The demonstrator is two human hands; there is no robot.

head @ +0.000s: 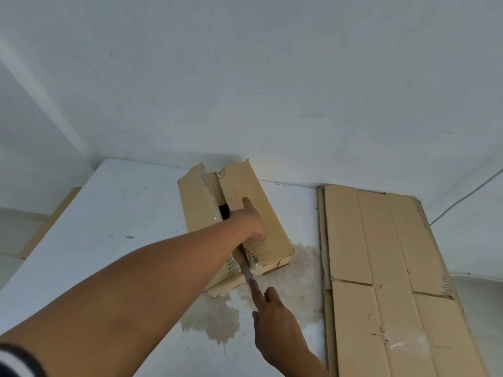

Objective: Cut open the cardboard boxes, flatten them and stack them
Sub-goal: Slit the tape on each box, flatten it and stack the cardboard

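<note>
Box [272, 240] sits mid worktop [109, 213], top seam already split. Right hand [275, 322] has its grip closed round a knife [247, 270], index finger laid along it, blade at the near end seam. Left hand [250, 221] presses on top with the index finger straight, holding nothing. Worry: that hand is right in line with the cut, so if the tape gives suddenly the blade jumps toward it. Flattened stack [381, 240] lies just right, a dried stain [215, 319] beneath the near corner, a cable [462, 197] beyond, none blocking
</note>
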